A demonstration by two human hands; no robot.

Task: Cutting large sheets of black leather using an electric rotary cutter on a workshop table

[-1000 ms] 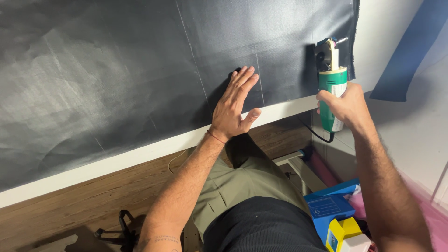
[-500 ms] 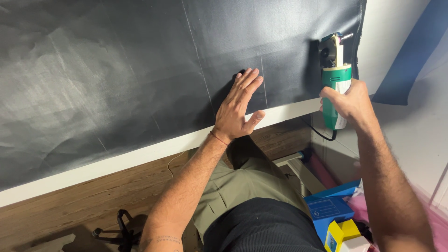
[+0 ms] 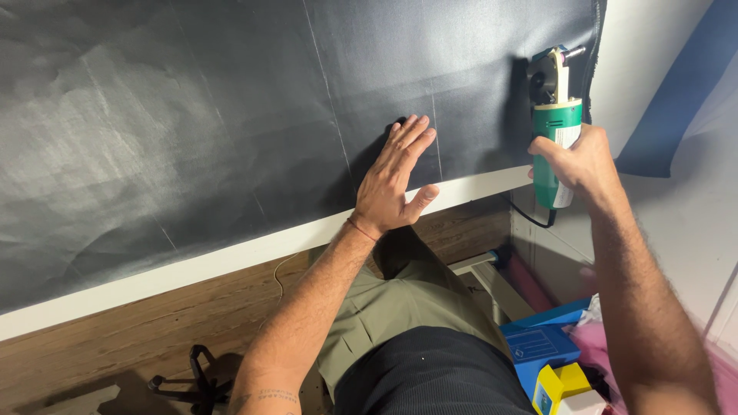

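Left hand spread flat, pinning the dark grey woven fabric sheet taut on the white table edge, w/ right hand fist-wrapped round the green electric rotary cutter at the fabric's right edge.

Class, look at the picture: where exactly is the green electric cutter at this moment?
In the head view it is at the upper right, held upright in the right hand: the green cutter sits on the dark fabric near its right edge, above the white table edge.

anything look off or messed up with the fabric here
Mostly fine: the dark grey fabric sheet is wrinkled and puckered on its left part, while it lies smooth under the flat left hand. No tears or spills show.
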